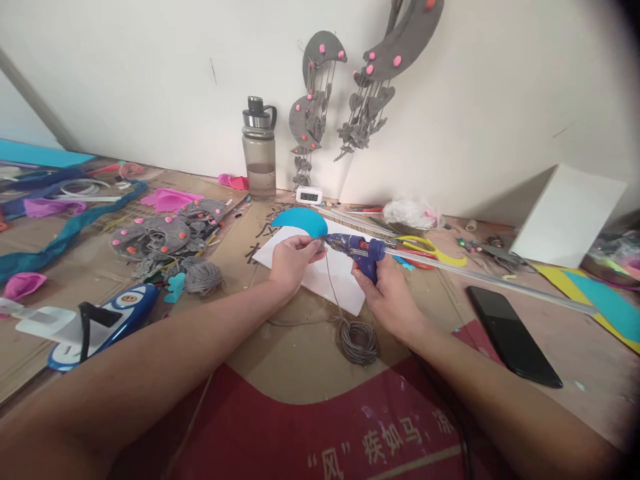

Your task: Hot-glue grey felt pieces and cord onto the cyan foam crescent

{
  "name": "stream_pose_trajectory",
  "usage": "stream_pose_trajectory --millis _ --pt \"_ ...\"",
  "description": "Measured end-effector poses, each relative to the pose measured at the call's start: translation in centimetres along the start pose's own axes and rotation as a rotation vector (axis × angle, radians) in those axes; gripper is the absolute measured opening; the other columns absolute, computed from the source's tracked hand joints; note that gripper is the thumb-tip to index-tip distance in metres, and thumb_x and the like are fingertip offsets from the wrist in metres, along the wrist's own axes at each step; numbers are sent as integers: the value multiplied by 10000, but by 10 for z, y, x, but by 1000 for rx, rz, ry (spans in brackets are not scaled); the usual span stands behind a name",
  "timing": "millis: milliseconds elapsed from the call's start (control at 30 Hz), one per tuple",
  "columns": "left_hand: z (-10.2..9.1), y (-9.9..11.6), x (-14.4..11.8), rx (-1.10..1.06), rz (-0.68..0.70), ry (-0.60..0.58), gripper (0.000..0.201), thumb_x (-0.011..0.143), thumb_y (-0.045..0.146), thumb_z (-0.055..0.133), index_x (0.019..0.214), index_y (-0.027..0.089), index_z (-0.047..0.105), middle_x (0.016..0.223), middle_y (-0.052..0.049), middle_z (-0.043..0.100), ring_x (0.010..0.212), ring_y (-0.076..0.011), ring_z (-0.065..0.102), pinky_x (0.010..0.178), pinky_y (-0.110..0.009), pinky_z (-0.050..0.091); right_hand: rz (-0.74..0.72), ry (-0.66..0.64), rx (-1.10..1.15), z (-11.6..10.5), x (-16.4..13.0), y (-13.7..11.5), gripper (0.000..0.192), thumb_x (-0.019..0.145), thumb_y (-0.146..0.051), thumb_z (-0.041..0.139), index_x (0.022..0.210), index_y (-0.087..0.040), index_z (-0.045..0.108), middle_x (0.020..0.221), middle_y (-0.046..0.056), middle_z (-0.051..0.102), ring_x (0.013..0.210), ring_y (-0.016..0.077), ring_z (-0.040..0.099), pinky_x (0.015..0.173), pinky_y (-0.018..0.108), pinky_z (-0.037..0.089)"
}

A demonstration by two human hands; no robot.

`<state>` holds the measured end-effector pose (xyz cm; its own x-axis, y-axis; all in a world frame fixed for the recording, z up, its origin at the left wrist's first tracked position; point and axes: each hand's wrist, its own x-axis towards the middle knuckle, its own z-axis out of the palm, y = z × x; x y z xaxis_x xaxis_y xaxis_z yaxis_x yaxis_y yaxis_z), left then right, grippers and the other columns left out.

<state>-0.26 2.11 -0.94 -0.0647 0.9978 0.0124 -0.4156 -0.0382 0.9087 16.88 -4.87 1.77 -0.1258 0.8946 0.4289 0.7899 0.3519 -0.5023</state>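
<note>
Head view: I count one blue glue gun (361, 252) gripped in right hand (387, 293), one blue foam crescent (300, 221) pinched by left hand (290, 260) over one white sheet (345, 280). Two grey hangings (320, 100) on wall, top cut off. Nozzle contact unclear.

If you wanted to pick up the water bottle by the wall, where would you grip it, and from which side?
Grip the water bottle around its straight clear body below the grey lid, coming from the front, the person's side. It stands upright against the wall, so the back is blocked; the lid's loop handle would probably also serve from above.
</note>
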Motion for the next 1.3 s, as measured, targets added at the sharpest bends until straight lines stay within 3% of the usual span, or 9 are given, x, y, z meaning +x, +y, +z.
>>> stream_pose_trajectory --millis 633,900,1100,1300 --pt "-1 2 -1 -39 9 2 214 667 255 775 727 97 642 702 -43 673 701 -129 665 865 -368 571 17 3 44 2 2 6 417 903 -332 458 1281 -156 441 1041 152 648 996 296 591 845 437 456" --pt "-1 2 1 -71 4 0 203 668 244 768 730 93 648 744 -62 683 712 -139 671 867 -381 567 27 46 87 1 3 6 353 888 -329 482 1210 -186 462 1099 133 639 956 265 592 834 419 465" --pt "-1 1 1 -63 1 11 186 679 233 754 727 86 650 725 -60 678 702 -134 667 862 -370 570 35 31 90 1 1 5 290 887 -341 474 1131 -187 489 987 118 652 868 256 592 794 414 468" --pt "-1 2 0 -52 3 -1 188 683 239 754 725 89 649 708 -52 675 701 -130 665 868 -366 570 36 13 82 2 1 4 350 886 -331 472 1206 -189 465 1036 129 649 958 279 595 826 428 463"
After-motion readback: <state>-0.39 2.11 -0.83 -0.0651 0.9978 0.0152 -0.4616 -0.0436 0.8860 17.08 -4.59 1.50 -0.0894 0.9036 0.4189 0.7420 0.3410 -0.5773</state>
